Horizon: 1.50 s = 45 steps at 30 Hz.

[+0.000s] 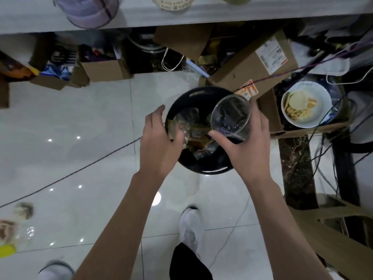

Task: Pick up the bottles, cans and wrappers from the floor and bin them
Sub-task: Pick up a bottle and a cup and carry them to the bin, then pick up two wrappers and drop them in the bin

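Note:
A round black bin [201,170] stands on the white tiled floor, with wrappers and clear plastic inside. My right hand [246,146] grips a clear plastic cup [230,116] above the bin's right side, its open mouth facing up towards me. My left hand [159,142] hovers over the bin's left rim, next to a crumpled clear plastic bottle [185,124]; whether the fingers still hold it is unclear. At the far left edge lies a blurred clear bottle with a yellow cap [12,237].
Cardboard boxes [252,67] crowd the space behind and right of the bin. A white bowl of food [306,106] sits at right among tangled cables. A dark cord [80,168] crosses the floor. My white shoe [190,227] stands just below the bin.

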Each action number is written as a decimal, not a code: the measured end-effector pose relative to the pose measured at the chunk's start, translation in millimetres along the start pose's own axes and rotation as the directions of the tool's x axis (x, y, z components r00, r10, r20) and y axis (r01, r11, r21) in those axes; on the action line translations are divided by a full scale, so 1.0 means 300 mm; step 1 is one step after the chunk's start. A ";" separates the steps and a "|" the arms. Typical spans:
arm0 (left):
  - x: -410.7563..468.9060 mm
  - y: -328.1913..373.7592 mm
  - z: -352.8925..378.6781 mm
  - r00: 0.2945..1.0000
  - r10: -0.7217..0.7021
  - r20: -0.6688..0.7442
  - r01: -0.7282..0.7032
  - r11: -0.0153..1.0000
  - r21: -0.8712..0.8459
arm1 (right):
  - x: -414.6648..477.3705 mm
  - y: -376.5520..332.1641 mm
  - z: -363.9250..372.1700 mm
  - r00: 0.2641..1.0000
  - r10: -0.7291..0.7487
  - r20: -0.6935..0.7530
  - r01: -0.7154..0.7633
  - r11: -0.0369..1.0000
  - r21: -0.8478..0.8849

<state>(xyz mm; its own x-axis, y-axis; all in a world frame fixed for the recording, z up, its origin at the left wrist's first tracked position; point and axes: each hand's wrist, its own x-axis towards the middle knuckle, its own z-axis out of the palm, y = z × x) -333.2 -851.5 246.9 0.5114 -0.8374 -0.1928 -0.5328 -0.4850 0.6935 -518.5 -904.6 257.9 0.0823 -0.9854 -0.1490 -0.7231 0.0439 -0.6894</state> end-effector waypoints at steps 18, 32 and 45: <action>-0.020 -0.023 -0.230 0.998 0.032 -0.059 -0.030 0.999 0.043 | -0.029 -0.171 -0.015 0.991 -0.128 -0.025 0.126 0.990 -0.054; -0.188 -0.228 -0.836 0.971 -0.043 -0.236 0.043 0.999 -0.008 | -0.282 -0.718 0.171 0.940 -0.328 0.099 0.332 0.943 -0.030; -0.583 -0.946 -1.424 0.829 -0.287 -0.480 0.284 0.955 -0.080 | -0.820 -1.219 0.775 0.750 -0.556 0.359 0.571 0.818 0.073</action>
<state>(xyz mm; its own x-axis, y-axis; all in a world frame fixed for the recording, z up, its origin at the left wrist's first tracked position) 16.5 -459.7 380.4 0.9006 -0.4338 -0.0252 -0.3096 -0.6813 0.6633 -114.8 -640.1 381.8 0.7097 -0.7043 0.0170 -0.4942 -0.5149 -0.7004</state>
